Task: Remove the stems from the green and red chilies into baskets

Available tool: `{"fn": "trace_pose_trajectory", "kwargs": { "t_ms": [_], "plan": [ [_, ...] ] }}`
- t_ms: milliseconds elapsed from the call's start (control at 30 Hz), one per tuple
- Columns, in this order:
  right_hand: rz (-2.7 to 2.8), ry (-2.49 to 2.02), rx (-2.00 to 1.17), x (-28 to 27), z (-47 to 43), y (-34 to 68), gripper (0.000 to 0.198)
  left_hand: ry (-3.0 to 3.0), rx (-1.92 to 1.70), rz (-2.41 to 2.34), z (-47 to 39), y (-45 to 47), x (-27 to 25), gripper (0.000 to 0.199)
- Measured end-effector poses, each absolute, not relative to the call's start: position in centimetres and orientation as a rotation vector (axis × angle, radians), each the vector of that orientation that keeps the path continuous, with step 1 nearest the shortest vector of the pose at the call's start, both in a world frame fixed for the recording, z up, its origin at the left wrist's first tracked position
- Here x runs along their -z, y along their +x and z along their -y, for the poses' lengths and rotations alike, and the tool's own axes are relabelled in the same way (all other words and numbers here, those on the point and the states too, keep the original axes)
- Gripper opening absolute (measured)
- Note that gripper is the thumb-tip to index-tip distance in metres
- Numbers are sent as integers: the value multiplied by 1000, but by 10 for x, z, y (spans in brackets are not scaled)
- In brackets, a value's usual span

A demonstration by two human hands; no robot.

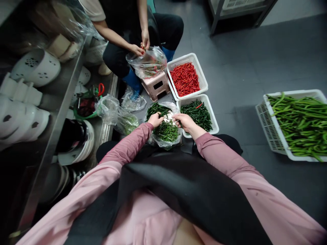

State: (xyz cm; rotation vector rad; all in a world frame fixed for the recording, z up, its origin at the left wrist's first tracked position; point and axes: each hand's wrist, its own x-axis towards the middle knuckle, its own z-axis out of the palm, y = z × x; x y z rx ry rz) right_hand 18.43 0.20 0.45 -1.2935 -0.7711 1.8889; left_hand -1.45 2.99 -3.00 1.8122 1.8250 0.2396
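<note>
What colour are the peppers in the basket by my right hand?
Dark green peppers, plus one red pepper; head view.

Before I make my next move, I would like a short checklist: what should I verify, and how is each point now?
1. Left hand and right hand at the bag of green chilies: ok.
2. Right hand's pinch secure: cannot tell, the detail is too small.
3. Green-chili basket free of red: not ok, a red chili lies on top.
4. Red-chili basket upright: ok.
5. Co-worker's hands apart from yours: ok.
</note>
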Motion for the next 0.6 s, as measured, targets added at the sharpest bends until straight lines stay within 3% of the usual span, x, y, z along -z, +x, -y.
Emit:
{"fn": "trace_pose_trajectory", "kwargs": {
  "t_ms": [367,600],
  "plan": [
    [905,-1159,-1747,2,0,149,22,1835,-481,-1594,1,2,-11,16],
    [787,-1068,-1720,2,-2,153,27,1592,-633,-1382,1,-2,-7,24]
  ]
}}
